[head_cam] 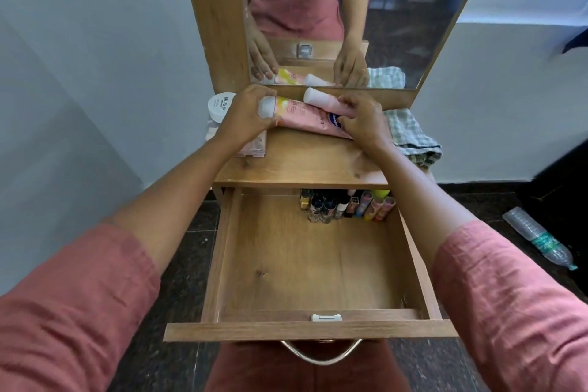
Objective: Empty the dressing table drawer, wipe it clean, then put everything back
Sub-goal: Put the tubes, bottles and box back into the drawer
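Hands on two pink tubes, tabletop above open drawer (pixel 305 264).
My left hand (pixel 245 118) closes round the yellow-patterned tube (pixel 286 111); my right hand (pixel 362 124) pinches the lotion tube (pixel 321 99). Small bottles (pixel 346 204) stand at the drawer's back.

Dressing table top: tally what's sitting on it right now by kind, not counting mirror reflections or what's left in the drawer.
Pink tubes: 2, one under the left hand, one under the right hand
White-lidded jar: 1
Checked cloth: 1
Pink packet, partly hidden by the left arm: 1
Total: 5
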A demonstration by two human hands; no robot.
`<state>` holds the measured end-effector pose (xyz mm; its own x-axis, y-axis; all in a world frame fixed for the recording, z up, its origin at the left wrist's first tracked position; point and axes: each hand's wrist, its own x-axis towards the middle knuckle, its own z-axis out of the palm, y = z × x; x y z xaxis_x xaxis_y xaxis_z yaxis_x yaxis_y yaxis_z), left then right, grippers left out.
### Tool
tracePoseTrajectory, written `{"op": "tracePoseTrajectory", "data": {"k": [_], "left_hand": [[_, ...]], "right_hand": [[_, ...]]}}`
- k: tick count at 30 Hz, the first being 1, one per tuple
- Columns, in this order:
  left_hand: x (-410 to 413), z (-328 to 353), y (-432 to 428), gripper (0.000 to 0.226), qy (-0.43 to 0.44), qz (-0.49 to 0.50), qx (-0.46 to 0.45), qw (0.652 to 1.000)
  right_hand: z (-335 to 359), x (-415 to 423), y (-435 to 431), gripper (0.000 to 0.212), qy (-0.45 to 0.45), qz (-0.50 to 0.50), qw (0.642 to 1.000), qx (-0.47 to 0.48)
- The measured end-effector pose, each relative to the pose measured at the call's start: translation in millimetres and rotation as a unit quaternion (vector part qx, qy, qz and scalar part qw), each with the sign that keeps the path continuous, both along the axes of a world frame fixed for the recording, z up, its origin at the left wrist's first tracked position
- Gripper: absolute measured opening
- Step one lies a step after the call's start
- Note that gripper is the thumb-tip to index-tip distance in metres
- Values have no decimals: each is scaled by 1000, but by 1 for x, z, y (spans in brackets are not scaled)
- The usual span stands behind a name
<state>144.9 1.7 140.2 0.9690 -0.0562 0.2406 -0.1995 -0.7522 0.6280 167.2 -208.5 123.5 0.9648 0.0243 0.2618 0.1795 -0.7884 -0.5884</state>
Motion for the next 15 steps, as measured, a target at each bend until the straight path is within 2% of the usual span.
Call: {"op": "tracePoseTrajectory", "data": {"k": [5,11,15], "left_hand": [[5,1,0,58,25,1,28,999],[6,3,-1,61,21,6,45,999],[2,4,2,60,20,7,35,999]], "right_hand": [[-4,5,-1,44,2,2,999,-40],[-3,5,8,33,-23,-9,989,-148],[-1,2,13,33,-18,-19,991,-128]]}}
